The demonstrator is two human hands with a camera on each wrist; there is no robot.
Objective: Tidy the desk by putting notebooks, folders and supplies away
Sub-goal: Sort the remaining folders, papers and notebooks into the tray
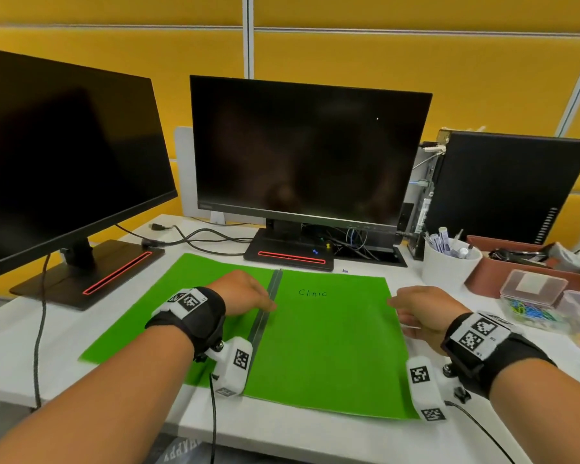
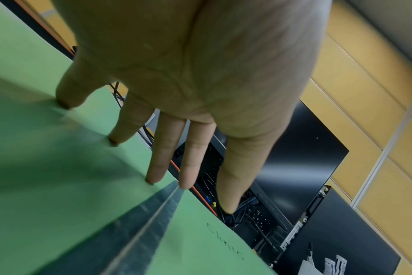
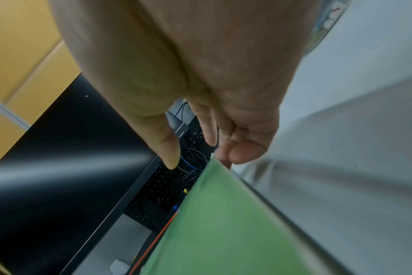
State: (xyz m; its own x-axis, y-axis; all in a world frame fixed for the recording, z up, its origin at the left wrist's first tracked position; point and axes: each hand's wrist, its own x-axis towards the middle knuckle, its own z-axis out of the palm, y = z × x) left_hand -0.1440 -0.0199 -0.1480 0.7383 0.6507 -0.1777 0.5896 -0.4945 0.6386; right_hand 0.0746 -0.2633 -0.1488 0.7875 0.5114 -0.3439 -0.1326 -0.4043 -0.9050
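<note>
White cup (image 1: 451, 267) holds pens, clear box (image 1: 529, 304) coloured paper clips, far right. Green folder (image 1: 329, 343) lies open on the desk (image 1: 282, 428), spine running near-far. The left hand (image 1: 245, 293) presses it with spread fingers; right hand (image 1: 422, 316) at its right edge, grip unclear.

head: above, facing down | wrists: close along fingers (image 2: 164, 148) | shared: folder (image 1: 325, 346)

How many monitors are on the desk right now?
2. The left monitor stands far left; the centre monitor stands behind the open green folder. The black box at right is a computer tower, not a screen. None seems hidden.
</note>
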